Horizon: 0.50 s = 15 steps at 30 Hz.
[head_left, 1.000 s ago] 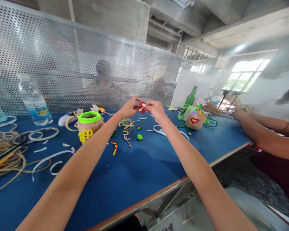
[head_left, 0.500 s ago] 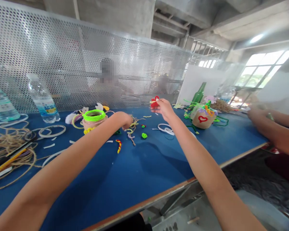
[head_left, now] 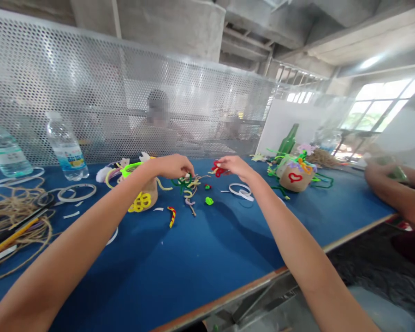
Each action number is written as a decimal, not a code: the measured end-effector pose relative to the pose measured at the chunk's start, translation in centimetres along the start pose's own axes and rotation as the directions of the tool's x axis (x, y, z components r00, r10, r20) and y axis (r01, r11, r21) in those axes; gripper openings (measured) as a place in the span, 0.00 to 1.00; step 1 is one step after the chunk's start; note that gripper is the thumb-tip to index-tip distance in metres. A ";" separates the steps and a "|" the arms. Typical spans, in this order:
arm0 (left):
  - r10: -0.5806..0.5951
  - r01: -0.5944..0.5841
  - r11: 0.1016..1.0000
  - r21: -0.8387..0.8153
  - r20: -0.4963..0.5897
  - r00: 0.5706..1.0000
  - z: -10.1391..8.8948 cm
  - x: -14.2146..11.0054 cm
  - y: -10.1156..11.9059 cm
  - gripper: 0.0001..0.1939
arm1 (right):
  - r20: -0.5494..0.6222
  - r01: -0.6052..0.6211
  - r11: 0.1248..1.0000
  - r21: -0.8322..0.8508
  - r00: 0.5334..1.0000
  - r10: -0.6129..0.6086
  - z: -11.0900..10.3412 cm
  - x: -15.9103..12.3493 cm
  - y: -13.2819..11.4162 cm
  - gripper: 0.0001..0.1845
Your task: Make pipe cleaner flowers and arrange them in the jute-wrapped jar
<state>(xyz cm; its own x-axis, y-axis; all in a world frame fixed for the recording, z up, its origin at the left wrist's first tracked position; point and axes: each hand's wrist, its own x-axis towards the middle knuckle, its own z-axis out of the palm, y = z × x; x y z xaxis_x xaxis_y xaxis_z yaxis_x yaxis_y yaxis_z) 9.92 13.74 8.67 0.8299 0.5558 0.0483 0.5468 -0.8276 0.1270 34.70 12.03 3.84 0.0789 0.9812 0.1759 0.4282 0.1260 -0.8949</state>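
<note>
My right hand (head_left: 235,166) pinches a small red pipe-cleaner shape (head_left: 218,169) above the blue table (head_left: 193,258). My left hand (head_left: 174,166) is closed with its fingertips down on a tangle of green and yellow pipe cleaners (head_left: 186,183); what it grips is too small to name. Behind my left forearm stands a twine-wrapped jar (head_left: 148,193) with a neon green rim and a yellow flower (head_left: 140,201). A red-and-yellow striped piece (head_left: 172,215) and a green bit (head_left: 209,201) lie nearby.
Two water bottles (head_left: 66,147) and a pile of twine (head_left: 10,216) sit at the left. White strips (head_left: 241,189) lie mid-table. A decorated jar with a red heart (head_left: 295,177) and a green glass bottle (head_left: 288,139) stand at the right, near a co-worker's arms (head_left: 397,189). A perforated metal screen (head_left: 124,92) backs the table.
My hands parted: the left let go of the red shape and dropped to the pipe-cleaner tangle. The right kept the red shape and lowered it slightly.
</note>
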 end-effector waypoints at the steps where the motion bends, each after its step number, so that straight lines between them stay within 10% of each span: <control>1: 0.042 -0.043 0.997 -0.061 -0.012 0.999 -0.6 -0.4 0.0 0.15 | 0.042 0.003 0.999 -0.040 0.999 -0.001 -0.2 0.1 0.3 0.03; 11: 0.191 -0.136 0.915 -0.379 0.111 0.975 -0.7 -1.0 -0.4 0.10 | 0.040 -0.038 0.827 -0.560 0.997 0.073 -1.0 1.2 3.5 0.11; 15: 0.131 -0.080 0.976 -0.205 0.252 0.959 1.6 0.4 0.5 0.13 | -0.004 -0.058 0.827 -0.560 0.998 0.068 -1.4 1.5 4.0 0.12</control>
<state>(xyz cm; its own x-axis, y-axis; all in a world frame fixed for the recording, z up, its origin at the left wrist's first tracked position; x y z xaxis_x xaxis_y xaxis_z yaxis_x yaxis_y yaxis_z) 10.70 13.47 7.21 0.8954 0.4044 -0.1862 0.4445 -0.8357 0.3226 37.78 13.78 1.09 0.1114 0.9869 0.1166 0.8532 -0.0348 -0.5205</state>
